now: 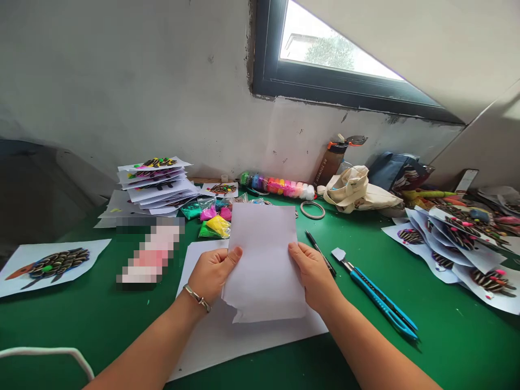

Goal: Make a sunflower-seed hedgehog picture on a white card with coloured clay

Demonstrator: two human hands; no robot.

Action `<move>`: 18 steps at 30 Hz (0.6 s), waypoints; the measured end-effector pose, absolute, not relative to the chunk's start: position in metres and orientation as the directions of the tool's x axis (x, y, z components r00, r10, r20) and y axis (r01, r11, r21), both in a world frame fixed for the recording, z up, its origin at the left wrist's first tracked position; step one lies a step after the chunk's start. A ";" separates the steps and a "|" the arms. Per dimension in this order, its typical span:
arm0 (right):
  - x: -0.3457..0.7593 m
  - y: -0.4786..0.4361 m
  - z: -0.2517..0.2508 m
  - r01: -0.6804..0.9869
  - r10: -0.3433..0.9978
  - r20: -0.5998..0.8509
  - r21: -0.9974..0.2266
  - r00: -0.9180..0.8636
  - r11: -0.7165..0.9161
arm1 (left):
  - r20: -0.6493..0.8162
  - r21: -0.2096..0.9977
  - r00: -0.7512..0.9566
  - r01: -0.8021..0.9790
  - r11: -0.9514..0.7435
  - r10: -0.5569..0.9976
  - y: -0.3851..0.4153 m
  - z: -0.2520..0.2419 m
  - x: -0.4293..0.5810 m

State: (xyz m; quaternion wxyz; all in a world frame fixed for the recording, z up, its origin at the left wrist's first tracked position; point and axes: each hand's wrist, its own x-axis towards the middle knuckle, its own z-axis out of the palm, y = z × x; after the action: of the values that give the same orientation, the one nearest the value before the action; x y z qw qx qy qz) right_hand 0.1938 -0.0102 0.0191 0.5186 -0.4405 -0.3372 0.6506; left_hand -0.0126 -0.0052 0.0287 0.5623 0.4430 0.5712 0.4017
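- Head view, looking down at a green table (447,341), with both hands in the lower middle of the frame.
- Left hand (212,276) pinches the left edge of a white paper sheet (264,254), thumb on the front; a metal bracelet (197,298) circles that wrist.
- Right hand (312,273) grasps the sheet's right edge.
- The sheet, ragged along its lower edge, is held above a larger white sheet (247,341).
- Just right of the right hand lie a black pen (320,252) and a blue utility knife (382,298).
- Upper left of the held sheet, a stack of hedgehog pictures (154,184) sits beyond bags of coloured clay (215,225).
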 end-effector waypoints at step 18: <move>0.183 -0.016 0.012 -0.378 0.980 -0.199 -0.907 -0.003 -0.185 | -0.171 0.980 -0.028 0.095 0.173 0.985 -0.003 0.032 -0.016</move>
State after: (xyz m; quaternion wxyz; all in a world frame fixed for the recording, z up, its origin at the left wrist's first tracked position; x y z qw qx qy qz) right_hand 0.1833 -0.0158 0.0115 0.5439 -0.4503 -0.3340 0.6244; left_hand -0.0155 -0.0029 0.0325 0.5115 0.4737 0.5701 0.4347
